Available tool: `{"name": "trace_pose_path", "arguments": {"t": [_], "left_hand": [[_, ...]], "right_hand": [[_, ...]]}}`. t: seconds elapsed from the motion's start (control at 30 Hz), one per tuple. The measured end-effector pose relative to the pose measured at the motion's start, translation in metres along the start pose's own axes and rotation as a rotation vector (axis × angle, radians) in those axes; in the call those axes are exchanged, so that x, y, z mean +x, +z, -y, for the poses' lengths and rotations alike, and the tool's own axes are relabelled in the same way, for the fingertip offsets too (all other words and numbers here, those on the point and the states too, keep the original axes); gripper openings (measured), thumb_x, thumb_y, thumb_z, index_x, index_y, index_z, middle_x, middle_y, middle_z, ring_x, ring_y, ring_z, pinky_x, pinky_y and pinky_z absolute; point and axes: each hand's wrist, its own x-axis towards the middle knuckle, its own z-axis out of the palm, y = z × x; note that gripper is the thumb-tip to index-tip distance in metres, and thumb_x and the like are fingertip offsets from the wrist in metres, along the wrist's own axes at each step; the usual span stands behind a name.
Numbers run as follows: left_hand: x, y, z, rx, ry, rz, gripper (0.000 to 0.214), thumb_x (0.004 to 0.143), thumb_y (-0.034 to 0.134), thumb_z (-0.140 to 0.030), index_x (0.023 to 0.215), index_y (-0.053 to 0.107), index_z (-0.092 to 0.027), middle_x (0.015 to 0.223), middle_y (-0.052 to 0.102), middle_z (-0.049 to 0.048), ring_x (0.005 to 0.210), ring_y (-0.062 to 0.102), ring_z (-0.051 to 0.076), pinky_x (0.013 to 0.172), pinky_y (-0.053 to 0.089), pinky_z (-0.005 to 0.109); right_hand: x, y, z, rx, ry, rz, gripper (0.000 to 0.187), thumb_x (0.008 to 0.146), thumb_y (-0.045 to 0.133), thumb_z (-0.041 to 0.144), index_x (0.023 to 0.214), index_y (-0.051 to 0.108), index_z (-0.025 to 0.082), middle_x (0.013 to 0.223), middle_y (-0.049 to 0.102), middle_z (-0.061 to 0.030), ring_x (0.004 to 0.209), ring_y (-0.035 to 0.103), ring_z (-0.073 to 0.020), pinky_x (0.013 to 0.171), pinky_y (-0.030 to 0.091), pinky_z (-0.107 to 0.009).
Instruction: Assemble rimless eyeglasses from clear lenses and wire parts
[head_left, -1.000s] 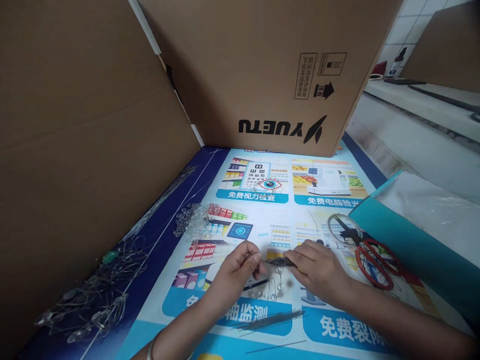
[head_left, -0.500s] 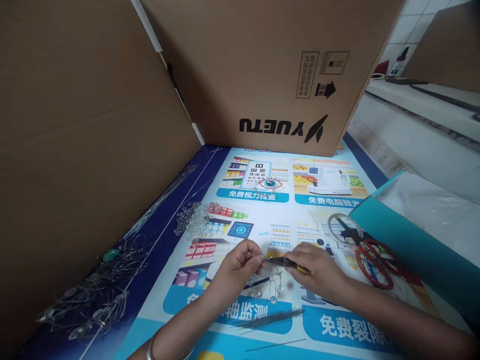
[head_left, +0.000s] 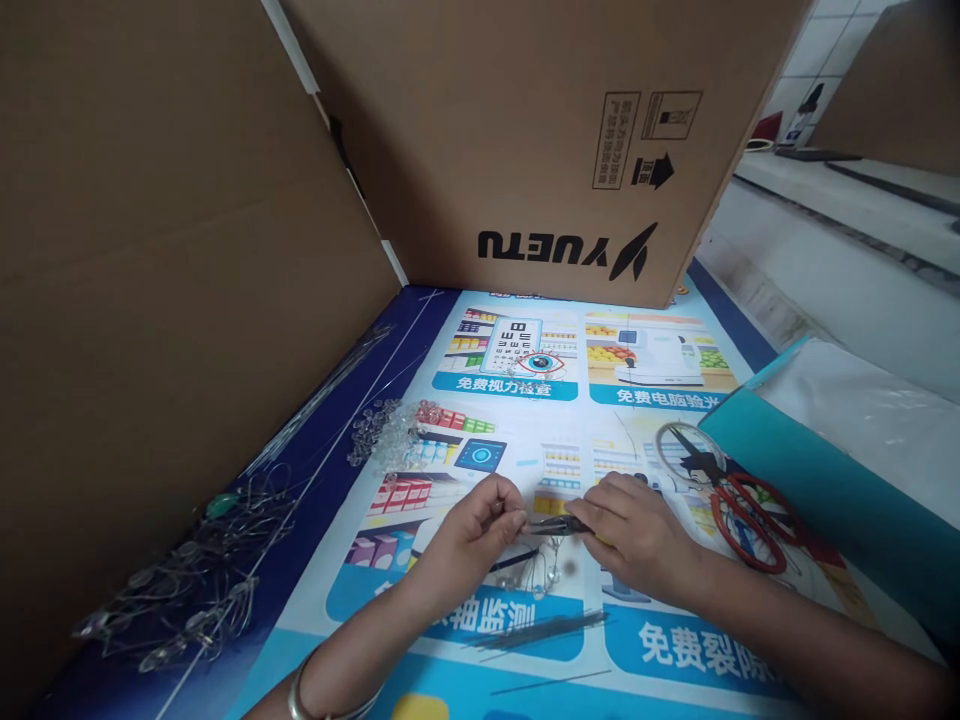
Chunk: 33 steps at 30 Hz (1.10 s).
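My left hand (head_left: 484, 525) is closed in a pinch on a thin wire whose tip is mostly hidden by the fingers. From the right, my right hand (head_left: 637, 535) grips a pair of pliers (head_left: 553, 526), with the dark jaws pointing left at my left fingertips. Whether the jaws are closed on the wire I cannot make out. Just below the pliers, clear beads on wire (head_left: 553, 575) show between the hands. Nearer me lies a bundle of thin straight wires (head_left: 544, 630), with a single wire (head_left: 551, 684) in front of it.
Loose clear beads (head_left: 390, 432) are heaped left of centre. A tangle of beaded wires (head_left: 195, 585) lies along the left cardboard (head_left: 187, 250). Red-handled scissors (head_left: 750, 520) and a ring of wire or tape (head_left: 664, 455) sit beside a teal box (head_left: 825, 470). Another cardboard panel (head_left: 540, 140) stands behind.
My right hand has shifted its hold on the pliers, and they have turned slightly; the yellow handle is now mostly covered. My left hand stays nearly in place, and the beads below have moved a little.
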Motion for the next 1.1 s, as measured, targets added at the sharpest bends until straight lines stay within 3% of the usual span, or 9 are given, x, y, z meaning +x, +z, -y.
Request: {"name": "trace_pose_path", "arguments": {"t": [0.47, 0.77, 1.1], "left_hand": [[0.0005, -0.0014, -0.0007, 0.116, 0.032, 0.008, 0.010, 0.089, 0.043, -0.028, 0.084, 0.045, -0.019, 0.075, 0.052, -0.0006, 0.071, 0.048, 0.013, 0.066, 0.038, 0.025], [-0.0011, 0.0010, 0.0063, 0.244, 0.065, -0.049, 0.011, 0.089, 0.043, -0.028, 0.084, 0.046, -0.020, 0.075, 0.051, -0.0007, 0.071, 0.049, 0.013, 0.064, 0.038, 0.024], [-0.0031, 0.0066, 0.0034, 0.027, 0.024, -0.075, 0.010, 0.087, 0.047, -0.028, 0.083, 0.047, -0.019, 0.074, 0.053, -0.0009, 0.071, 0.050, 0.012, 0.066, 0.041, 0.023]], "right_hand": [[-0.0035, -0.0012, 0.0005, -0.118, -0.008, -0.010, 0.025, 0.082, 0.051, 0.019, 0.105, 0.059, 0.013, 0.084, 0.061, -0.0081, 0.079, 0.051, -0.0193, 0.068, 0.040, -0.034], [-0.0034, 0.0003, 0.0034, -0.254, -0.052, 0.011, 0.024, 0.083, 0.052, 0.017, 0.105, 0.059, 0.013, 0.080, 0.060, -0.0073, 0.075, 0.049, -0.0191, 0.063, 0.036, -0.034], [-0.0047, -0.0008, 0.0051, -0.298, -0.074, 0.040, 0.026, 0.083, 0.051, 0.015, 0.109, 0.057, 0.011, 0.079, 0.059, -0.0069, 0.075, 0.047, -0.0192, 0.063, 0.035, -0.034]]}}
